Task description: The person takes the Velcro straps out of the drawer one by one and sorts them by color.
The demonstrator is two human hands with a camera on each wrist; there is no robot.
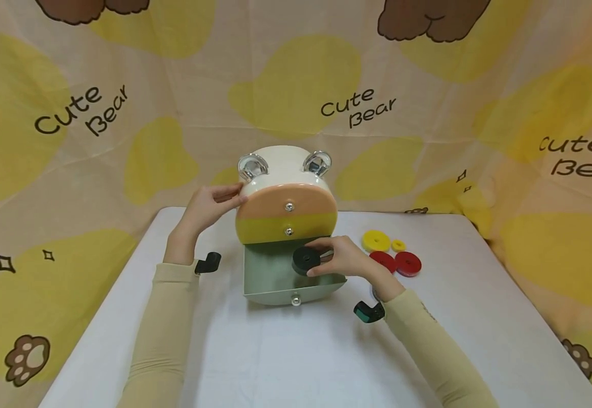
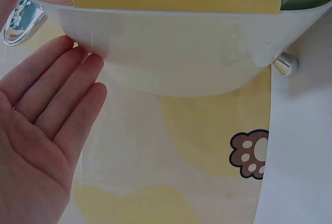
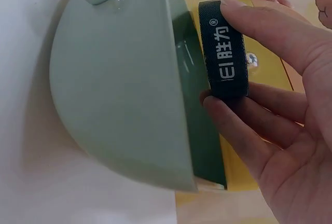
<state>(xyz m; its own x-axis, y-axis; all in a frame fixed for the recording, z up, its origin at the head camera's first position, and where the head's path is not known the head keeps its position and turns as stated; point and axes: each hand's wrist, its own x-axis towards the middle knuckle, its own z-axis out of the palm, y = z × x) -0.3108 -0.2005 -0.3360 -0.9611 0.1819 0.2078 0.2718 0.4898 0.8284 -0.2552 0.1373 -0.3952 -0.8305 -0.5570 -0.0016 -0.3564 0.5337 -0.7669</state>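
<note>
A small cabinet point(image 1: 282, 158) with a cream body, silver ears and rounded drawer fronts stands on the table. Its bottom green drawer point(image 1: 267, 269) is pulled out, while the orange and yellow fronts above are closed. My left hand point(image 1: 205, 211) rests against the cabinet's upper left side, fingers straight in the left wrist view. Over the open drawer, my right hand point(image 1: 345, 258) pinches a black roll of woven tape point(image 3: 223, 53) between thumb and fingers. White lettering runs along the roll's outer face. In the right wrist view the drawer front point(image 3: 119, 89) lies beside the roll.
Right of the cabinet lie a large yellow roll point(image 1: 375, 241), a small yellow roll point(image 1: 398, 245) and two red rolls point(image 1: 408, 264). Another roll is mostly hidden behind the right wrist. A patterned cloth point(image 1: 296, 85) hangs behind the white table point(image 1: 275, 362).
</note>
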